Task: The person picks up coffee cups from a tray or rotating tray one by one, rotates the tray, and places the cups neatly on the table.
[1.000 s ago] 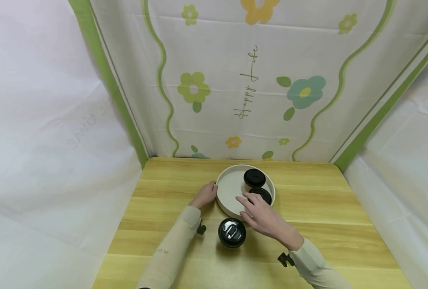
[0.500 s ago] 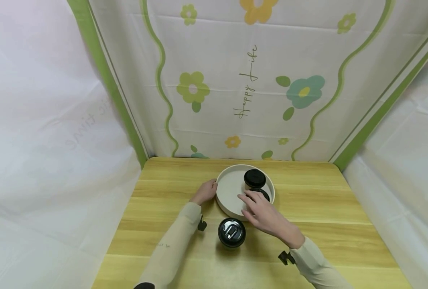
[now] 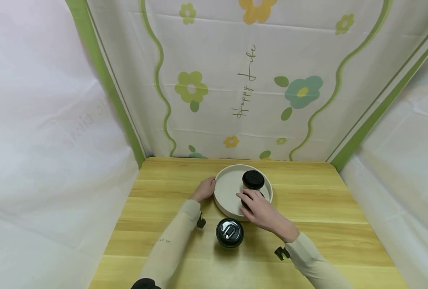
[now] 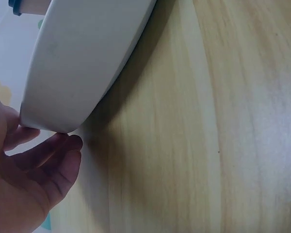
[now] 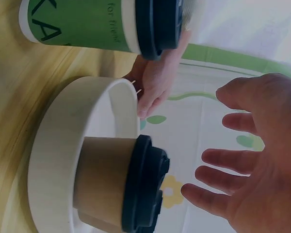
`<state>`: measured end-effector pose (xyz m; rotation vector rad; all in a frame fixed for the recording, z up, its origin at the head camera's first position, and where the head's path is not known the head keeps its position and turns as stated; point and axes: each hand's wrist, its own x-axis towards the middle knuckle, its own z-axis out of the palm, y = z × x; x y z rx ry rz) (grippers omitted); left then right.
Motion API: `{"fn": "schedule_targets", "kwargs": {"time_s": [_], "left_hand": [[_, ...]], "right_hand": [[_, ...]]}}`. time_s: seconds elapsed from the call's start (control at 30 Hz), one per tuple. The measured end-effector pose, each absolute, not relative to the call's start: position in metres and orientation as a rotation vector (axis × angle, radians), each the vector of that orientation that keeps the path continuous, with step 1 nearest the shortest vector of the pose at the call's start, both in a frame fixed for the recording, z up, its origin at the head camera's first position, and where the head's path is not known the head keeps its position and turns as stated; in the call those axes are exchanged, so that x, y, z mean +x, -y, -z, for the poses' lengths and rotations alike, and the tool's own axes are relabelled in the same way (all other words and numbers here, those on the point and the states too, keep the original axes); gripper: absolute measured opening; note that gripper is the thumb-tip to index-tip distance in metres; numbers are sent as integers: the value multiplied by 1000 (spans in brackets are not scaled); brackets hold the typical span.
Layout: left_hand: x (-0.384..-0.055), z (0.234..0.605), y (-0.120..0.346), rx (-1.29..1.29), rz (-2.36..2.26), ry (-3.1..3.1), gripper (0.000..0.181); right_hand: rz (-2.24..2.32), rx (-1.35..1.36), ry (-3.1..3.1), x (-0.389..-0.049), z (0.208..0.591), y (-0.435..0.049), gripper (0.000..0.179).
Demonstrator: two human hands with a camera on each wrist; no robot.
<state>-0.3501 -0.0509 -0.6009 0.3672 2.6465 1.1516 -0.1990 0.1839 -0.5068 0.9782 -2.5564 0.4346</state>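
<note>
On a round off-white tray (image 3: 224,192) stand two brown paper cups with black lids. The far cup (image 3: 253,179) shows plainly; the near cup's lid (image 3: 245,204) is mostly covered by my right hand (image 3: 260,210). In the right wrist view that hand's fingers are spread apart just above the lid of a brown cup (image 5: 104,174). My left hand (image 3: 203,190) grips the tray's left edge, its fingertips (image 4: 73,143) at the outer wall. A green paper cup (image 5: 82,24) with a glossy black lid (image 3: 230,233) stands upright on the table in front of the tray.
The wooden table (image 3: 318,208) ends at the back against a white flowered curtain (image 3: 214,60). More white curtain hangs at the left and right sides. Bare wood shows on both sides of the tray.
My right hand has shifted slightly over the near brown cup, whose lid now shows a little farther left under the fingers. The left hand stays at the tray's edge; the green cup has not moved.
</note>
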Motion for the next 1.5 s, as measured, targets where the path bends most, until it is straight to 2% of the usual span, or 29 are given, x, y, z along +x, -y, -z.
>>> {"fn": "schedule_targets", "kwargs": {"time_s": [0.63,1.3,1.5], "left_hand": [[-353,602,47,362,-1183,-2675,42],[-349,602,45,336,-1194,-2698,44],[-351,605,46,336,-1186,-2699,44]], "right_hand": [[-356,865,2631,-221,539,-197,47],[-257,709,2814,-224,550,-199,63],[-301,686,2823,-223,551,-198,62]]}}
